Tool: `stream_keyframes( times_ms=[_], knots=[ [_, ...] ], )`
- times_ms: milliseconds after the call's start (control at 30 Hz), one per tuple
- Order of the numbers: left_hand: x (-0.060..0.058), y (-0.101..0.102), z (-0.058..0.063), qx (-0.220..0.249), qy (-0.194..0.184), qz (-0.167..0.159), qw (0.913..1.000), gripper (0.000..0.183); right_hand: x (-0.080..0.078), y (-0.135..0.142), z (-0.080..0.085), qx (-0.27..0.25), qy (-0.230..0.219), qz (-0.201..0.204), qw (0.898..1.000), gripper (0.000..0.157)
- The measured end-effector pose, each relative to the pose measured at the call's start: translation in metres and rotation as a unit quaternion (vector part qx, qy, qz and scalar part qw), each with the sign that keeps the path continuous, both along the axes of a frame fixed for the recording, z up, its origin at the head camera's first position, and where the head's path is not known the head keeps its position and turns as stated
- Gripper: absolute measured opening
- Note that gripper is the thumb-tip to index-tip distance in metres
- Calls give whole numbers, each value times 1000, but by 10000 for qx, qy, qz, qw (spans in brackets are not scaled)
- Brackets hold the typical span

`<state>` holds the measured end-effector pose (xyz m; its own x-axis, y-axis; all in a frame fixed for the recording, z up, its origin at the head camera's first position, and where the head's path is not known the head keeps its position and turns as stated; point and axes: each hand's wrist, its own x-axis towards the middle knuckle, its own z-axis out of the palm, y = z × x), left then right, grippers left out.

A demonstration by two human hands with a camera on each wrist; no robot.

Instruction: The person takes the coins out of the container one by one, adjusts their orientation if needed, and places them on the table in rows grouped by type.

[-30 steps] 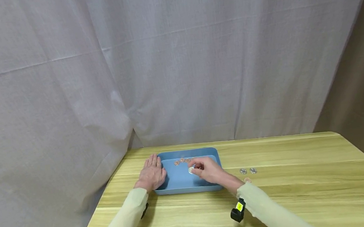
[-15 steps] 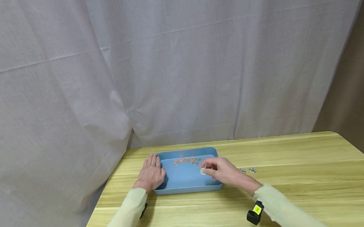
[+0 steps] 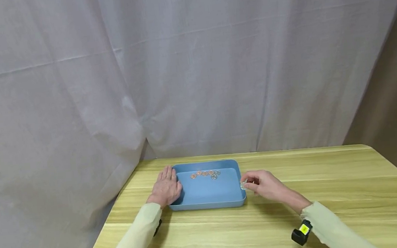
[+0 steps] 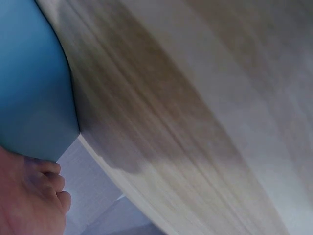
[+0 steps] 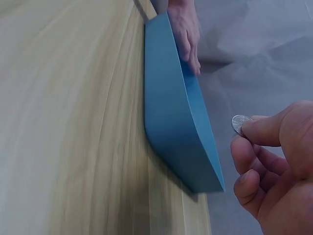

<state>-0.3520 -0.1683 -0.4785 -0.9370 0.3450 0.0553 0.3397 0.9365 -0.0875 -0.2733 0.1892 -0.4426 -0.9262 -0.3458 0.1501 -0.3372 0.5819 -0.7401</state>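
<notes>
My right hand [image 3: 266,184] pinches a silver coin [image 3: 243,185] between thumb and fingertips at the right rim of a shallow blue tray [image 3: 206,206]. The coin [image 5: 238,123] is held on edge above the tray's wall in the right wrist view. My left hand [image 3: 165,188] rests on the tray's left edge with its fingers straight and pointing away. Toward the back of the tray floor lie several copper coins [image 3: 205,173] in a curved row. Two silver coins [image 3: 214,176] sit at that row's right end.
A wood-grain table [image 3: 209,234] carries the tray and extends to the right. Behind it hangs a grey curtain [image 3: 194,80]. A black wrist camera [image 3: 300,234] hangs below my right sleeve. My right hand and forearm hide part of the table.
My right hand has moved right with the silver coin, from over the tray to its right rim, and now covers where loose coins lay on the table. My left hand stays put.
</notes>
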Motion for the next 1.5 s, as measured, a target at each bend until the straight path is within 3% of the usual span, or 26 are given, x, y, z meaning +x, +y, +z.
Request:
stream_keyframes(
  times_ms=[367, 600, 1067, 1233, 1500],
  knots=[
    [-3, 3, -3, -90, -81, 22, 9999, 61, 6, 43, -4, 43, -61, -155, 9999, 5],
    [-3, 3, -4, -138, -72, 78, 9998, 61, 7, 62, -9, 330, 104, -217, 9992, 4],
    [-1, 5, -5, 18, -63, 48, 10000, 61, 8, 89, -25, 916, 40, -280, 9954, 3],
    [-1, 5, -5, -57, -71, 67, 9999, 61, 10, 96, -30, 943, -77, -162, 9954, 5],
    [0, 4, -2, -106, -38, 17, 9999, 62, 8, 102, -36, 1038, -314, -377, 9934, 11]
  ],
)
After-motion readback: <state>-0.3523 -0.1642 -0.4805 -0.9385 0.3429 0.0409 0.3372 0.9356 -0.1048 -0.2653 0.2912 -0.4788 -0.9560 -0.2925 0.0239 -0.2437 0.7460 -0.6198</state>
